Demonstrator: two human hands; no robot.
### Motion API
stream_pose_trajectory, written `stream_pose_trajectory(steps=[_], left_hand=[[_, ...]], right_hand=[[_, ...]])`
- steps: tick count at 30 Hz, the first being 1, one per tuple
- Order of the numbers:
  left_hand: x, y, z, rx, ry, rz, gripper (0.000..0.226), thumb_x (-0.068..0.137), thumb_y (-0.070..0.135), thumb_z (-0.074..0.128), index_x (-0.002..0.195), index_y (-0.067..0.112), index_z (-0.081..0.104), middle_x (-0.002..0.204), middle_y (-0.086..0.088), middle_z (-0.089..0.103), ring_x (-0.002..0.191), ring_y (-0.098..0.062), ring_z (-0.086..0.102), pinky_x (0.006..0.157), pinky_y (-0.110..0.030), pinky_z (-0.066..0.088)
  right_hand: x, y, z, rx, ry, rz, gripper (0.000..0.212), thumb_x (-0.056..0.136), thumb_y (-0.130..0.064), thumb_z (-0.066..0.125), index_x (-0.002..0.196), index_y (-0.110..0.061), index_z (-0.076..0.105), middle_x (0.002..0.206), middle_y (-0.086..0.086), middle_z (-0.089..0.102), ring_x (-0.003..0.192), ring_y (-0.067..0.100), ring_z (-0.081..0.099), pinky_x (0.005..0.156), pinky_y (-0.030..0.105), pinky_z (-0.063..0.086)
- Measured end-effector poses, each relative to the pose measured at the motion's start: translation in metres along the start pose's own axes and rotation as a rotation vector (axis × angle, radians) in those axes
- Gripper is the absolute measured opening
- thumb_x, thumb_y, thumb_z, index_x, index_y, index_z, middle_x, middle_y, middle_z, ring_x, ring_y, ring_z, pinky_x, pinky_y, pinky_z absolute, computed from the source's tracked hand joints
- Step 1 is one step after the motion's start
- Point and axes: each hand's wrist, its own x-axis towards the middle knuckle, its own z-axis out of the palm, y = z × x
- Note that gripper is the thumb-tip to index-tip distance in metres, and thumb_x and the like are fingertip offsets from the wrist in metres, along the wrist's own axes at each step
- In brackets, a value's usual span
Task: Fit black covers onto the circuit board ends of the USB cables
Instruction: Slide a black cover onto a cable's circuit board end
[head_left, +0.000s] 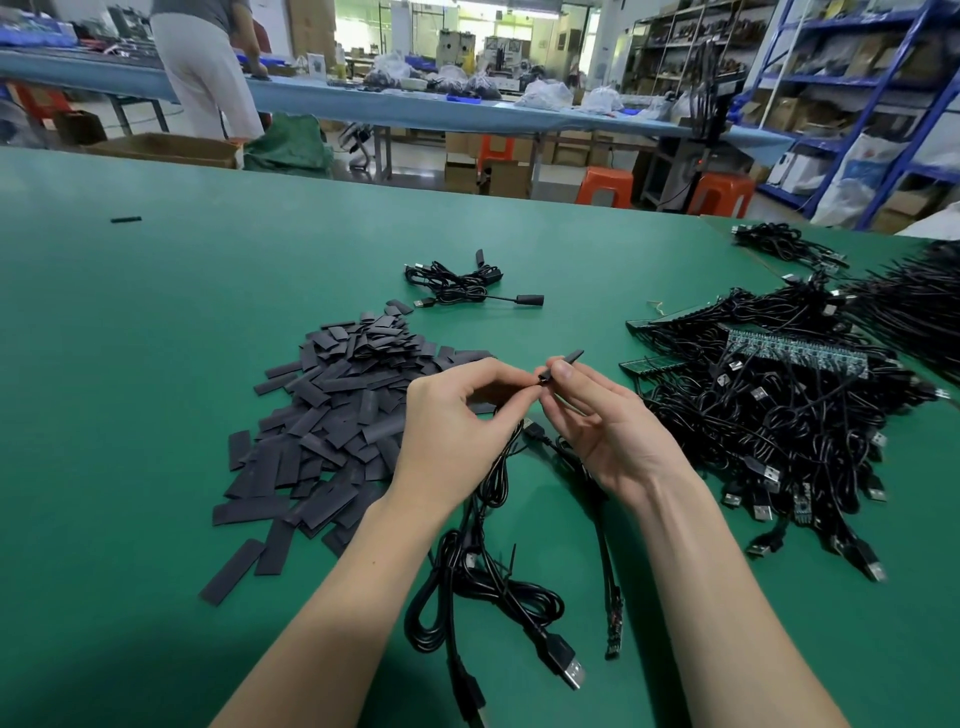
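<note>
Above green table (156, 364): both hands (left (457, 431), right (597, 436)) pinch black cover (563, 360), fingers curled.

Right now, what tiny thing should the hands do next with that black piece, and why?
Probably slide the black cover further along the cable end. The right hand pinches the cover, the left hand pinches the cable right beside it, and the cover sticks out past the right fingers, so it does not look fully seated, though the board itself is hidden.
</note>
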Motion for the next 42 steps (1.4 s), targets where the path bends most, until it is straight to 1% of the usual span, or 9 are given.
stream_pose_trajectory(steps=[6, 13, 15, 17, 20, 23, 26, 33, 42], left_hand=[[-0.004, -0.005, 0.001, 0.105, 0.038, 0.08, 0.007, 0.081, 0.004, 0.082, 0.084, 0.009, 0.078, 0.08, 0.005, 0.075, 0.076, -0.002, 0.068, 0.076, -0.01, 0.05], [-0.004, -0.006, 0.001, 0.18, -0.008, 0.146, 0.006, 0.083, 0.004, 0.079, 0.081, 0.007, 0.074, 0.079, 0.001, 0.071, 0.073, -0.009, 0.064, 0.071, -0.024, 0.052], [-0.003, -0.007, 0.0, 0.188, -0.012, 0.138, 0.007, 0.084, 0.005, 0.079, 0.081, 0.008, 0.073, 0.079, 0.001, 0.071, 0.072, -0.009, 0.064, 0.07, -0.024, 0.051], [-0.002, -0.007, 0.0, 0.172, -0.011, 0.106, 0.007, 0.083, 0.007, 0.08, 0.08, 0.009, 0.074, 0.078, 0.004, 0.072, 0.072, -0.008, 0.066, 0.069, -0.019, 0.051], [-0.002, -0.006, 0.0, 0.046, -0.002, -0.031, 0.007, 0.081, 0.011, 0.083, 0.079, 0.015, 0.078, 0.076, 0.013, 0.075, 0.07, -0.003, 0.07, 0.07, -0.012, 0.052], [-0.002, -0.005, 0.0, -0.009, 0.009, -0.111, 0.007, 0.079, 0.014, 0.085, 0.078, 0.019, 0.08, 0.073, 0.017, 0.075, 0.068, -0.003, 0.072, 0.069, -0.014, 0.054], [-0.003, -0.002, -0.001, 0.004, -0.003, -0.103, 0.008, 0.079, 0.014, 0.085, 0.076, 0.018, 0.08, 0.071, 0.017, 0.074, 0.066, -0.003, 0.071, 0.068, -0.011, 0.052], [-0.004, -0.001, -0.001, 0.058, -0.043, 0.001, 0.006, 0.082, 0.011, 0.082, 0.079, 0.015, 0.078, 0.073, 0.012, 0.073, 0.071, -0.004, 0.07, 0.072, -0.017, 0.054], [-0.004, -0.005, -0.003, 0.074, -0.055, 0.003, 0.007, 0.082, 0.011, 0.082, 0.079, 0.015, 0.078, 0.074, 0.013, 0.073, 0.072, -0.005, 0.07, 0.072, -0.016, 0.053]], right_hand=[[0.001, 0.003, -0.001, -0.022, 0.001, 0.009, 0.005, 0.075, -0.011, 0.077, 0.078, -0.009, 0.081, 0.09, 0.009, 0.077, 0.079, 0.012, 0.074, 0.07, 0.018, 0.058], [0.001, 0.004, -0.001, -0.083, -0.032, 0.023, 0.009, 0.072, -0.014, 0.079, 0.079, -0.011, 0.082, 0.093, 0.01, 0.077, 0.075, 0.011, 0.071, 0.071, 0.017, 0.058], [0.001, 0.005, -0.002, -0.093, -0.03, 0.027, 0.01, 0.071, -0.014, 0.079, 0.08, -0.011, 0.082, 0.093, 0.01, 0.077, 0.073, 0.011, 0.071, 0.07, 0.017, 0.058], [0.001, 0.005, -0.003, -0.098, -0.029, 0.028, 0.011, 0.071, -0.014, 0.079, 0.081, -0.01, 0.082, 0.092, 0.01, 0.076, 0.073, 0.01, 0.07, 0.07, 0.017, 0.058], [0.001, 0.004, -0.004, -0.114, -0.018, 0.024, 0.011, 0.07, -0.015, 0.079, 0.08, -0.011, 0.082, 0.091, 0.008, 0.076, 0.07, 0.009, 0.069, 0.068, 0.016, 0.057], [0.001, 0.002, -0.006, -0.099, -0.004, 0.026, 0.011, 0.07, -0.013, 0.079, 0.081, -0.01, 0.081, 0.09, 0.009, 0.076, 0.068, 0.009, 0.068, 0.068, 0.016, 0.058], [0.002, 0.001, -0.008, -0.101, 0.005, 0.031, 0.012, 0.072, -0.012, 0.08, 0.082, -0.008, 0.08, 0.091, 0.01, 0.076, 0.067, 0.01, 0.068, 0.067, 0.017, 0.058], [0.0, -0.001, -0.01, -0.152, -0.013, 0.039, 0.012, 0.073, -0.013, 0.079, 0.083, -0.006, 0.079, 0.088, 0.01, 0.076, 0.064, 0.01, 0.067, 0.063, 0.016, 0.056], [0.0, 0.0, -0.009, -0.194, -0.023, 0.048, 0.008, 0.074, -0.011, 0.078, 0.081, -0.008, 0.08, 0.085, 0.009, 0.075, 0.066, 0.011, 0.069, 0.065, 0.017, 0.057]])
